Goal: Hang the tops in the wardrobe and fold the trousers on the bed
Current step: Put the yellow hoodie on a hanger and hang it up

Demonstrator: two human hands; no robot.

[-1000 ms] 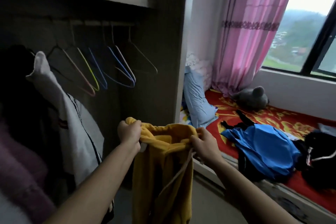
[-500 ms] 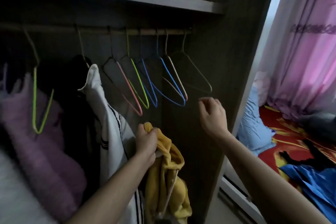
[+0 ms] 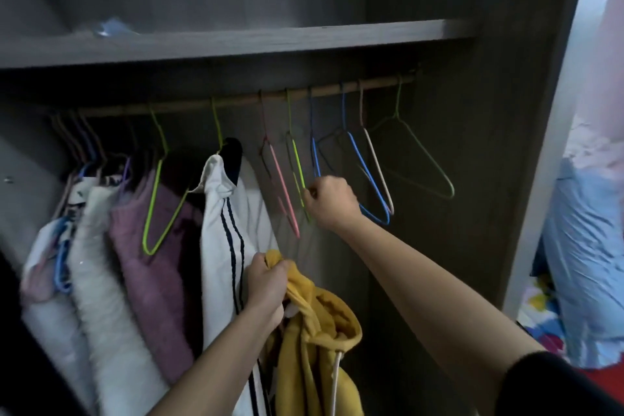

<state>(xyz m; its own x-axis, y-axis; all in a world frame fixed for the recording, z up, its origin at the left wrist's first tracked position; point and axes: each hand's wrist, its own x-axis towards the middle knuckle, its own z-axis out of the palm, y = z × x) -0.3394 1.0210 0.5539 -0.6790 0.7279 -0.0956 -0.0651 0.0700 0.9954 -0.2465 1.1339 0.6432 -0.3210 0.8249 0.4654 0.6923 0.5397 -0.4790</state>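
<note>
Wardrobe shelf (image 3: pixel 236 44) over rail (image 3: pixel 236 101); left hand (image 3: pixel 266 290) clutches yellow hoodie (image 3: pixel 314 331), right hand (image 3: pixel 332 203) fingers (image 3: pixel 309 194) pinch green hanger (image 3: pixel 297 162).

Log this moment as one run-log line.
phase: fetching hanger | left hand: grips yellow hoodie | right hand: pinches yellow-green hanger, hanging on rail | yellow hoodie: not yet hung

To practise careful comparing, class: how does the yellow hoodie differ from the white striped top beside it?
The yellow hoodie is bunched in the left hand, on no hanger; the white striped top hangs from the rail. The hoodie is plain yellow with a pale drawcord; the top is white with dark stripes. Both are tops at the wardrobe.
</note>
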